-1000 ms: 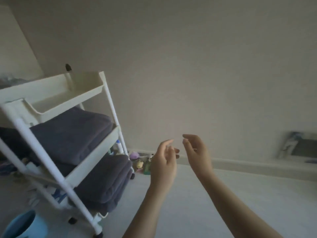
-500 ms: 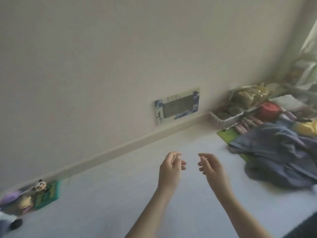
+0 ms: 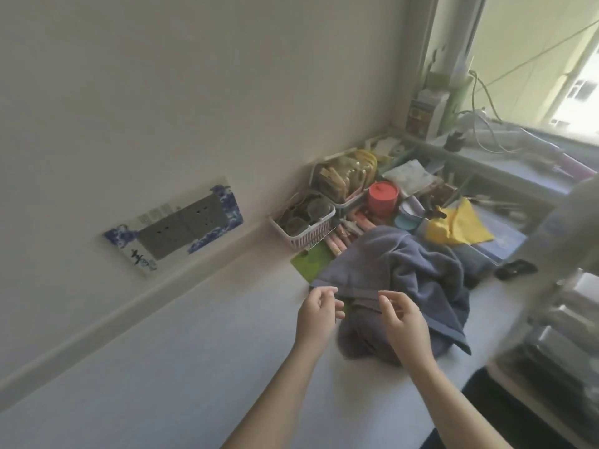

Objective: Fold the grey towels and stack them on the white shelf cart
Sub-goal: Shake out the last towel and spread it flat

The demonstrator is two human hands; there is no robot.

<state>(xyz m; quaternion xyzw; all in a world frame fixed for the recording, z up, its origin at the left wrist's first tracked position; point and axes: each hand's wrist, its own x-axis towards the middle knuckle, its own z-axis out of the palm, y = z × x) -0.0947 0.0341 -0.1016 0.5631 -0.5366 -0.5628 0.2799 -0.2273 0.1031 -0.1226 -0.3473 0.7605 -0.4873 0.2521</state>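
Two hands: both raised over the pale table top (image 3: 194, 351), side by side, close together.
Left hand (image 3: 316, 315): fingers loosely curled, tips at the hemmed edge of the grey towel (image 3: 405, 280); whether they pinch the hem or only touch it, cannot tell.
Right hand (image 3: 403, 322): fingers loosely curled, holding nothing, poised just above the towel's hem.
Grey towel: soft terry, dull blue-grey, crumpled in an unfolded heap directly under and beyond both hands; one flat stitched hem runs between the fingertips.
Beyond the hands: green flat card (image 3: 312, 262) partly under the towel; white slotted plastic basket (image 3: 303, 223) of brownish packets; red round tub (image 3: 382, 197); yellow cloth (image 3: 457, 226), limp and creased.
Left of the hands: grey socket plate (image 3: 176, 226) with a blue-and-white patterned surround, set in the matt wall.
Right of the hands: blurred pale frame (image 3: 551, 241), out of focus.
Change since 0.5 s ago: view has swung right; the towel, then off to the right of both hands, now lies under them. Hands have kept their loose curl.
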